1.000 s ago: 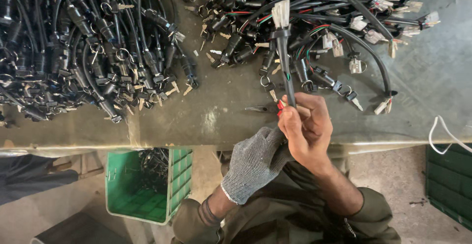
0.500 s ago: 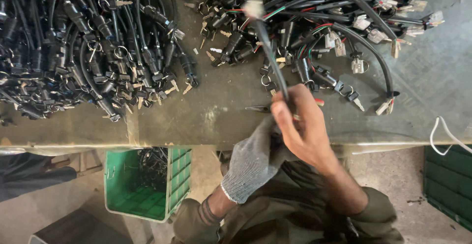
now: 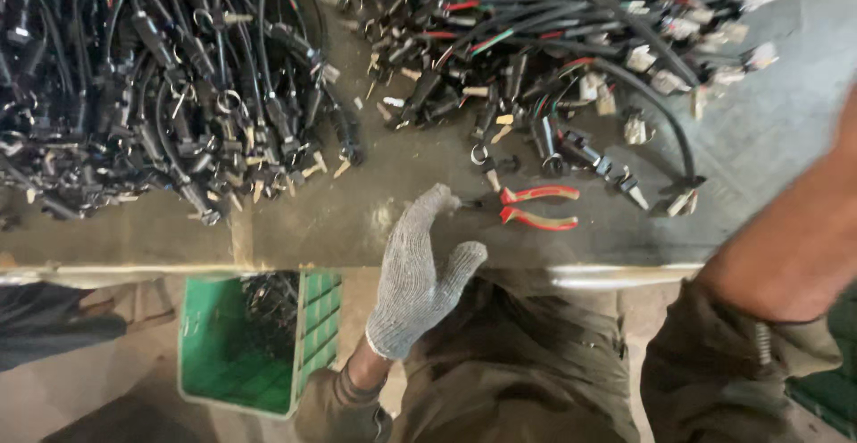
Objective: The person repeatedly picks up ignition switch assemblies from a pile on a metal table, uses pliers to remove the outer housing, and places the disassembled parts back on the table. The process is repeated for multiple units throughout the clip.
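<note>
My left hand (image 3: 420, 273) wears a grey knit glove and hovers over the front edge of the workbench (image 3: 357, 229), fingers extended and holding nothing. Its fingertips are just left of red-handled pliers (image 3: 538, 207) lying on the bench. Only my bare right forearm (image 3: 786, 247) shows at the right edge; the hand itself is outside the picture. A pile of black wire harnesses with white connectors and red and green wires (image 3: 553, 50) lies beyond the pliers. A larger heap of black cables (image 3: 152, 86) covers the left of the bench.
A green plastic crate (image 3: 259, 345) with black cables in it stands on the floor below the bench edge, left of my lap. Small offcuts are scattered between the two heaps. A dark object (image 3: 45, 327) lies at lower left.
My right hand, which held a black cable with a white connector upright, has swung off to the right out of view. The gloved left hand has opened, and the pliers now lie uncovered.
</note>
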`<state>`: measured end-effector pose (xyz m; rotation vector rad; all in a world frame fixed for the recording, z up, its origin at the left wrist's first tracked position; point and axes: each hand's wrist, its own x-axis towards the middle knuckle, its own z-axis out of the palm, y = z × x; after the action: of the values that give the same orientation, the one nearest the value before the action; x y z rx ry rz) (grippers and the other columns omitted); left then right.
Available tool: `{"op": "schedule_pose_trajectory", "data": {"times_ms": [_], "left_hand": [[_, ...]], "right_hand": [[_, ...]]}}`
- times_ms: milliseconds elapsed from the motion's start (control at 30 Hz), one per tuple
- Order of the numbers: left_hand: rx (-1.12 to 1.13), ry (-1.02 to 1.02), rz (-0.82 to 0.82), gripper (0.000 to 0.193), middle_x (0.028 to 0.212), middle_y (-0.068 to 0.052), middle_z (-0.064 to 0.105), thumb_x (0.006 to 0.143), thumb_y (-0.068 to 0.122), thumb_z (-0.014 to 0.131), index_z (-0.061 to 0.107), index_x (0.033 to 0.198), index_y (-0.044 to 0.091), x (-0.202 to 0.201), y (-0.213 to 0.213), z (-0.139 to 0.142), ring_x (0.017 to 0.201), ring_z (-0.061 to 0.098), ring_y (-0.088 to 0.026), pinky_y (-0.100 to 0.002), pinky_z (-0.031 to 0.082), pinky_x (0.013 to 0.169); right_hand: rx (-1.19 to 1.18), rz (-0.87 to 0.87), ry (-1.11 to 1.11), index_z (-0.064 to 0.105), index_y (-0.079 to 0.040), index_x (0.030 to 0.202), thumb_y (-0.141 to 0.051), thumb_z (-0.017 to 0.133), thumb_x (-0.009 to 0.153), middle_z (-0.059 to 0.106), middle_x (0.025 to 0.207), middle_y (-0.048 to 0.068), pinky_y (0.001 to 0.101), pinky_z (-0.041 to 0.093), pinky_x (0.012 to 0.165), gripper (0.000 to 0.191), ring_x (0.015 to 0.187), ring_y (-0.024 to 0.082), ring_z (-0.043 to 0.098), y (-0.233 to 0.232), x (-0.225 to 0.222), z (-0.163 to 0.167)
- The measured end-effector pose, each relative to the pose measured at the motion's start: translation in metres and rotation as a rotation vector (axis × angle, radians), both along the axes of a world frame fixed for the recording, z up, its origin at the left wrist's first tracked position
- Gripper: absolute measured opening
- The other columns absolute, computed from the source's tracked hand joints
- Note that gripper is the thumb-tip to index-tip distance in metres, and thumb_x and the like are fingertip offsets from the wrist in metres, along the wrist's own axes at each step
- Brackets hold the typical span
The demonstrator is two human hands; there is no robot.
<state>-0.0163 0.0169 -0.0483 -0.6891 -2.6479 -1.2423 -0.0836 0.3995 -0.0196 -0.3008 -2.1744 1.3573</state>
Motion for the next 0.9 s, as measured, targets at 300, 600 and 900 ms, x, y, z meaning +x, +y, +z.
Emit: {"op": "schedule_pose_trajectory", "data": {"times_ms": [300, 600, 900], "left_hand": [[0.01, -0.093, -0.153, 0.049, 0.126, -0.012, 0.068, 0.093, 0.023, 0.078, 0.058, 0.135, 0.007, 0.01, 0.006, -0.006, 0.119, 0.064, -0.034, -0.044, 0.05, 0.104], [-0.068, 0.164, -0.075, 0.039, 0.123, -0.007, 0.067, 0.092, 0.023, 0.081, 0.066, 0.127, 0.015, -0.017, 0.01, 0.03, 0.12, 0.064, -0.03, -0.043, 0.05, 0.108], [0.002, 0.2, -0.128, 0.045, 0.114, 0.002, 0.069, 0.093, 0.029, 0.08, 0.061, 0.132, 0.02, -0.038, 0.021, 0.041, 0.113, 0.066, -0.021, -0.044, 0.041, 0.114]], "right_hand": [[0.822, 0.048, 0.129, 0.069, -0.003, 0.111, -0.009, 0.077, 0.091, 0.064, 0.119, 0.018, 0.0498, 0.036, 0.093, 0.022, 0.108, 0.042, 0.055, -0.077, -0.062, -0.063], [0.439, 0.329, 0.272, 0.065, 0.005, 0.118, 0.009, 0.068, 0.109, 0.071, 0.112, 0.017, 0.0298, 0.055, 0.081, 0.01, 0.096, 0.023, 0.072, -0.089, 0.007, 0.007], [0.105, 0.497, 0.006, 0.073, -0.003, 0.109, 0.011, 0.073, 0.085, 0.074, 0.1, 0.007, 0.025, 0.056, 0.07, 0.028, 0.081, 0.017, 0.073, -0.123, 0.077, 0.004]]}}
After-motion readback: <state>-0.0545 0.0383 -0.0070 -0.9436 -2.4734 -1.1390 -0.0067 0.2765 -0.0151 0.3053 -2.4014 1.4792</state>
